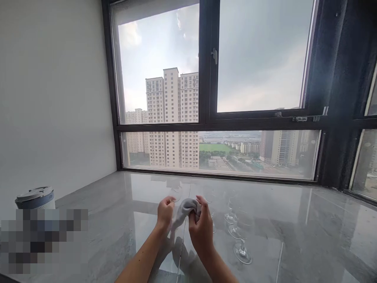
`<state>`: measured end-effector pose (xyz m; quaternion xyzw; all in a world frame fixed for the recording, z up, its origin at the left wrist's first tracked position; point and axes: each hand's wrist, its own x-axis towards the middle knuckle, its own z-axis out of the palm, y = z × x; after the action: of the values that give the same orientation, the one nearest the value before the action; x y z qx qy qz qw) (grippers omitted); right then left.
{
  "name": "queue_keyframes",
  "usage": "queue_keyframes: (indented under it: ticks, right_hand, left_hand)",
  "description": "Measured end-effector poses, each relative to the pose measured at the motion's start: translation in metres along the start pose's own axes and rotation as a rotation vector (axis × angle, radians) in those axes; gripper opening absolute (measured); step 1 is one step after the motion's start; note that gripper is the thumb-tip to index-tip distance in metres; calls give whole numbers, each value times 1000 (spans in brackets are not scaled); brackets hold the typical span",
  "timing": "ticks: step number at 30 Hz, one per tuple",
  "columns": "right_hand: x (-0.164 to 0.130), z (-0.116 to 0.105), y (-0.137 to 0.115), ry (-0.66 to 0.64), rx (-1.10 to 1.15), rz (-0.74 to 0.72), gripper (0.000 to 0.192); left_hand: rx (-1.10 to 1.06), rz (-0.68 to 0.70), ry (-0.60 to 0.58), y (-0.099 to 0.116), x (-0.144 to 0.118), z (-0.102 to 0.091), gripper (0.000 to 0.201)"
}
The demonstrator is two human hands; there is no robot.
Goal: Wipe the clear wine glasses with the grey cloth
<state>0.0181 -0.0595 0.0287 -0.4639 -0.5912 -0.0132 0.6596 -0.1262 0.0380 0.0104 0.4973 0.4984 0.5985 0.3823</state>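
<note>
My left hand (165,212) and right hand (201,230) pinch the grey cloth (185,208) around a wine glass (176,192) held over the near surface (294,236); polishing looks midway, three glasses (240,236) wait right.

This looks like a room in a high-rise flat, a home rather than a workplace. A broad counter (294,220) of polished grey marble runs under a big dark-framed window (209,118) with a latch handle (215,56), and a plain white wall (53,98) closes the left side. Outside stand tall residential tower blocks (172,118) (seen from roughly their upper floors), a green field and low buildings under a cloudy sky. Clear stemmed wine glasses (240,236) stand on the counter, and a lidded white container (35,197) sits at the left.
</note>
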Motion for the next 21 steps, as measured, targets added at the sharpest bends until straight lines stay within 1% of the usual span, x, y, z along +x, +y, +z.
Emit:
queue_keyframes:
  ticks: [2,4,5,7,10,12,14,18,21]
  right_hand:
    - [7,-10,-5,169,-11,-143,42]
    - [15,-20,-8,272,5,-257,43]
    - [19,-24,-8,309,5,-280,43]
    - [24,-29,-9,348,-8,-284,43]
    - [29,-31,-8,380,-32,-252,43]
    - [30,-32,-7,407,-42,-243,44]
    - [32,-33,-7,432,-48,-246,44]
    - [35,-37,-6,462,-33,-245,43]
    - [36,-39,-6,484,3,-209,44]
  left_hand:
    - [130,80,85,-1,-2,-4,16]
    - [229,179,119,0,-5,-5,13]
    - [253,226,110,1,-6,-5,13]
    - [273,308,54,3,-10,-3,14]
    - [254,383,-81,6,-14,2,14]
    - [233,389,-179,7,-16,4,15]
    - [224,368,-252,9,-19,5,16]
    - [207,323,-337,11,-22,6,14]
    - [173,280,-382,11,-24,7,12]
